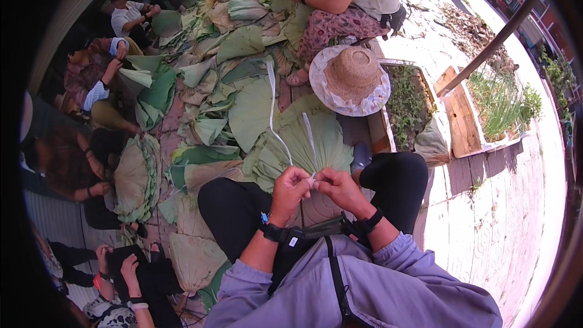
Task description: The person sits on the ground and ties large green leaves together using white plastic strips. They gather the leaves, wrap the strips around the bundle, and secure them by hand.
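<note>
In front of my knees lies a fanned stack of large dried lotus leaves (331,136), pale green with radiating veins. My left hand (290,193) and my right hand (341,191) meet at its near end, thumbs and fingertips pinched together. Between them they grip a white strip (272,97). One long end runs from my hands up over the leaves, and a shorter end stands out beside it. Whether the strip is knotted at my fingertips cannot be made out. A black band circles each of my wrists.
Loose lotus leaves (243,42) cover the ground ahead and to the left. Several people sit along the left, some handling leaves; another person (358,0) sits ahead. A straw hat (352,79) is at front right, beside a planter box (408,106) and a slanting pole (492,39).
</note>
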`<state>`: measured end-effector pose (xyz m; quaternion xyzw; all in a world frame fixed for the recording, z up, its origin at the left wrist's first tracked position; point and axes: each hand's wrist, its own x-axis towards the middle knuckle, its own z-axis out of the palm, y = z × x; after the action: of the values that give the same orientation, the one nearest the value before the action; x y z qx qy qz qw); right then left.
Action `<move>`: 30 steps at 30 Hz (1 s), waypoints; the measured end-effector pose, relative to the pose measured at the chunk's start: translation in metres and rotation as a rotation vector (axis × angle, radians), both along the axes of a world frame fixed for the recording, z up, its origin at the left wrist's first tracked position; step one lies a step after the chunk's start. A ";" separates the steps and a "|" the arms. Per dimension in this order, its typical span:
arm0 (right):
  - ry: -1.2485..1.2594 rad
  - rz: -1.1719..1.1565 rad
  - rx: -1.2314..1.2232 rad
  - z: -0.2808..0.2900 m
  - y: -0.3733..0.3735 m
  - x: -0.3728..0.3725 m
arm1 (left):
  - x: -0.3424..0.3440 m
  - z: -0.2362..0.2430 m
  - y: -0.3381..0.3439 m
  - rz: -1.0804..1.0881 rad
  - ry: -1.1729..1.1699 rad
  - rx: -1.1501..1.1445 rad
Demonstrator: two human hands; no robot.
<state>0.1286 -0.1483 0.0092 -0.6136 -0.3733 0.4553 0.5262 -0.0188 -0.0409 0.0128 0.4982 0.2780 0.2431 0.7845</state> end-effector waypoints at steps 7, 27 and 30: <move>-0.265 -0.069 -0.042 0.013 0.002 -0.007 | 0.001 -0.019 -0.002 0.006 0.106 0.295; -0.351 0.018 0.075 0.007 0.000 -0.002 | -0.007 -0.015 0.011 -0.163 0.142 0.025; -0.270 0.023 0.041 0.006 -0.002 0.000 | -0.005 -0.009 0.009 -0.127 0.103 -0.026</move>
<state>0.1281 -0.1501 0.0152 -0.6541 -0.4570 0.3667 0.4784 -0.0237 -0.0318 0.0036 0.5165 0.2889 0.1635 0.7893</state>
